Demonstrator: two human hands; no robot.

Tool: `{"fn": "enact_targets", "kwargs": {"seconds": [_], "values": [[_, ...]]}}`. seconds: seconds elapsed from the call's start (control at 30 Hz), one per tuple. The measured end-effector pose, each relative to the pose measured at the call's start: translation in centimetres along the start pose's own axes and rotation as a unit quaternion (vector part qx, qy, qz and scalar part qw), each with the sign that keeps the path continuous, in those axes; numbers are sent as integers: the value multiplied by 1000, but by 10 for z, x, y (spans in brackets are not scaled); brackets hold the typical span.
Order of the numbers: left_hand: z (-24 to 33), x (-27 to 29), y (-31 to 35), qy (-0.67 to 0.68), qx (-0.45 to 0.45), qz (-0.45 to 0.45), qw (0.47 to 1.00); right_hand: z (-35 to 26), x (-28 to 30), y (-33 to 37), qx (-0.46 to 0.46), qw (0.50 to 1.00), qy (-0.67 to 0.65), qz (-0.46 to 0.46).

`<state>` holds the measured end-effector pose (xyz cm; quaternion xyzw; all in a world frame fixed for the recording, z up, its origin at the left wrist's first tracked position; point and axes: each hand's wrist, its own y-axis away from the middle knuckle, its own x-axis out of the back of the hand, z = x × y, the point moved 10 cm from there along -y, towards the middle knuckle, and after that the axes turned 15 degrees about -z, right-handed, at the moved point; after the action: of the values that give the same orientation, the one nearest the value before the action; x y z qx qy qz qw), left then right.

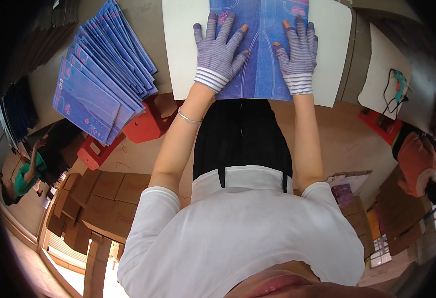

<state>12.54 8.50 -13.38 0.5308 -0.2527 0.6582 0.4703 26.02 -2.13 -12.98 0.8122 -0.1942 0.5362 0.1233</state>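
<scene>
A blue printed sheet (260, 54) with a jeans-like pattern and pink flowers lies on a white board (182, 49) in front of me. My left hand (218, 52), in a striped purple-grey glove with some bare fingertips, rests spread on the sheet's left side. On its right side my right hand (297, 57), gloved the same way, lies flat with fingers apart. Neither hand grips anything. The sheet's far end runs out of the picture. To the left, a fanned stack of similar blue printed pieces (91, 94) overhangs the table's near edge.
Red stools (148, 121) stand below the table at left. Brown cardboard boxes (111, 198) are piled behind. On another white board (379, 69) at right lies a teal-handled tool (400, 85) with a black cord. One person (419, 161) is at right, another (26, 174) far left.
</scene>
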Motion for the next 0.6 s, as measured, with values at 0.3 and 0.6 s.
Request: {"fn": "enact_targets", "kwargs": {"seconds": [0.3, 0.6], "values": [[0, -1, 0, -6, -1, 5, 1000, -11, -1, -3, -7, 999, 34, -21], [0, 0, 0, -8, -5, 5, 1000, -10, -5, -3, -6, 999, 47, -23]]}}
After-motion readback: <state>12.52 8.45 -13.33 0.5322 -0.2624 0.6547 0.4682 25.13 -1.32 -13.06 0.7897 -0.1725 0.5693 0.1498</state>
